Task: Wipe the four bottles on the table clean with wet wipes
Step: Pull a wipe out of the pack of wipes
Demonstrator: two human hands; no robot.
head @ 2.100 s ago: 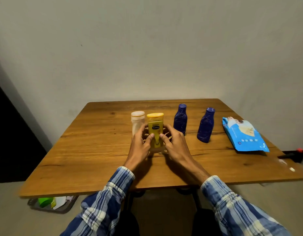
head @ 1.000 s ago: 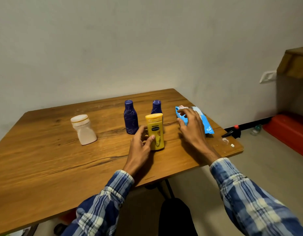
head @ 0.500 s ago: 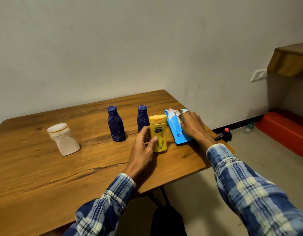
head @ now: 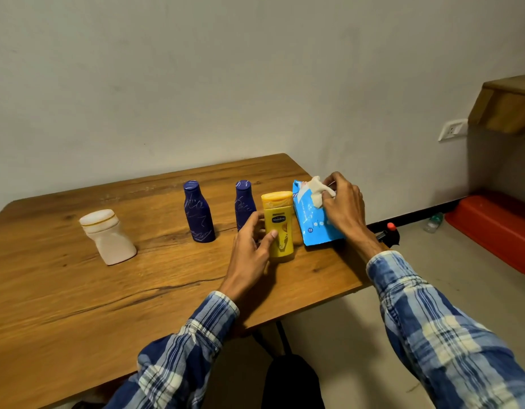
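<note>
head view, left hand (head: 249,256) grip curled round yellow bottle (head: 280,231), right hand (head: 343,209) grip pinching wet wipe (head: 317,190) above blue pack (head: 312,227)

right blue bottle (head: 243,202): base behind left hand (head: 249,258) | table (head: 78,305): left side cut off

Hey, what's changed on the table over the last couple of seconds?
The right grip let go of the yellow bottle, went right to the blue wipes pack and pinches a white wipe at its opening. The left grip moved the yellow bottle right, next to the pack, and still holds it. The white bottle, left blue bottle and right blue bottle stayed upright in place.
</note>
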